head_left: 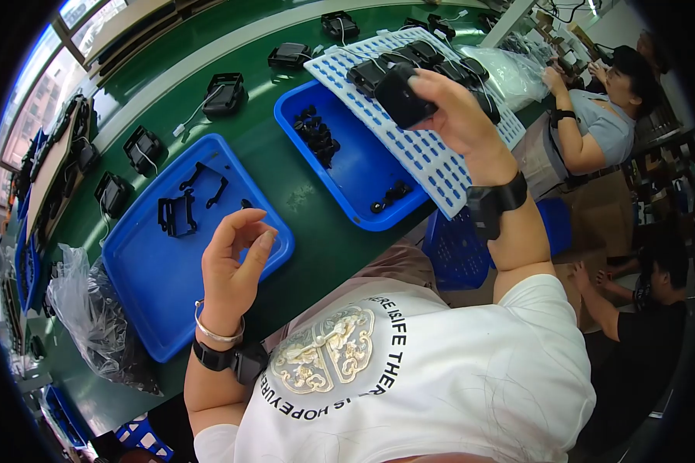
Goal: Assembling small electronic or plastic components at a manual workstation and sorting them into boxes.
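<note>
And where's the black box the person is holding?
In the head view, upper middle and a bit right, the black box is in the right hand, over the white board.

one held case (400, 96), one white board (425, 150), two tabletop trays (154, 285)

From head height, we look down through one wide fisheye view, at arm's reach from the left hand (235, 266) and right hand (459, 116), facing past them across the green workbench (301, 197).
</note>
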